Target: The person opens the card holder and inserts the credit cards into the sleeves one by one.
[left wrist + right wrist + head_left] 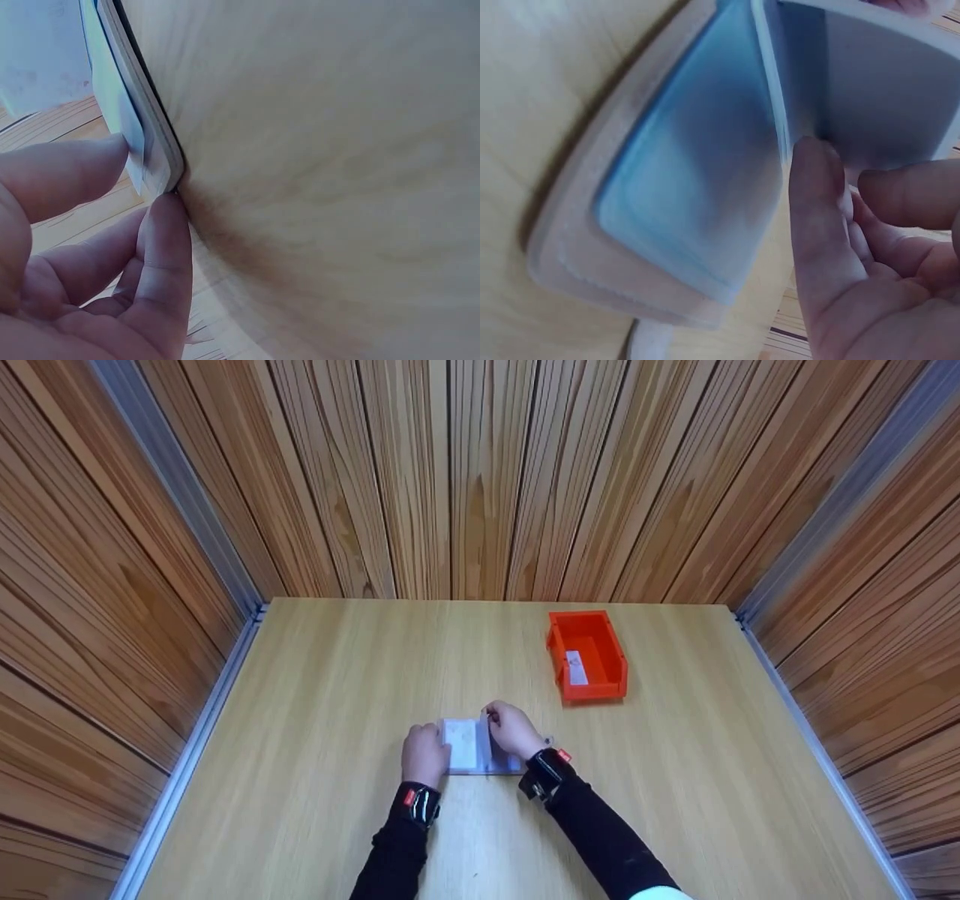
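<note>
A small card holder [460, 744] with clear plastic sleeves lies spread on the table, and one sleeve page [484, 739] stands up near its middle. My left hand [425, 755] pinches the left side; in the left wrist view, the thumb is on the sleeves and a fingertip at the cover's corner [169, 169]. My right hand [514, 731] holds the edge of the raised sleeve page [892, 90] between thumb and index finger. Beneath, the right wrist view shows a bluish sleeve [682, 195] over the pinkish stitched cover [562, 262], with a short strap [651, 341] sticking out.
An orange bin [592, 691] with a white label [576, 667] stands on the wooden table [337, 675], back and right of the hands. Wood-plank walls [480, 480] with metal corner posts [187, 472] enclose the table at the back and sides.
</note>
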Motion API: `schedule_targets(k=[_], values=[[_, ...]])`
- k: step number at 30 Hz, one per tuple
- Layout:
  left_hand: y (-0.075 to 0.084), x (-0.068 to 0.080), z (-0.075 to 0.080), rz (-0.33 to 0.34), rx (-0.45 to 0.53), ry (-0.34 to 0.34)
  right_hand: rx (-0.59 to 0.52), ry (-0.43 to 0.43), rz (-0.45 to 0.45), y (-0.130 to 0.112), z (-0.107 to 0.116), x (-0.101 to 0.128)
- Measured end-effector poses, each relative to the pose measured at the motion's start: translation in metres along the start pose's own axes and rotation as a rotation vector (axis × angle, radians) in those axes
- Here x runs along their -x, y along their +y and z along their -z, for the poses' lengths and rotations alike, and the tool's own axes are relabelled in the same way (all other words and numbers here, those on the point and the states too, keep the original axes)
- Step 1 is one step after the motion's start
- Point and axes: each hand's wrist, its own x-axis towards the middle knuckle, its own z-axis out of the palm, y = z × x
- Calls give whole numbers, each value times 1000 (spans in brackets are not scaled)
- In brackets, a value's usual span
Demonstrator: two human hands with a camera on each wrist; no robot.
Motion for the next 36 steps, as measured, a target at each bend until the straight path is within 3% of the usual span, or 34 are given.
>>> schedule_targets(k=[10,20,29,36], values=[[-1,-1,-1,-10,-5,24,-48,-47,43,2,-10,3],[2,-1,-1,18,-9,12,50,-18,83,2,-16,3],[-1,0,-2,-46,-18,60,103,-20,51,-1,-20,4],[1,0,0,-12,-29,23,113,-6,57,-2,-21,5]])
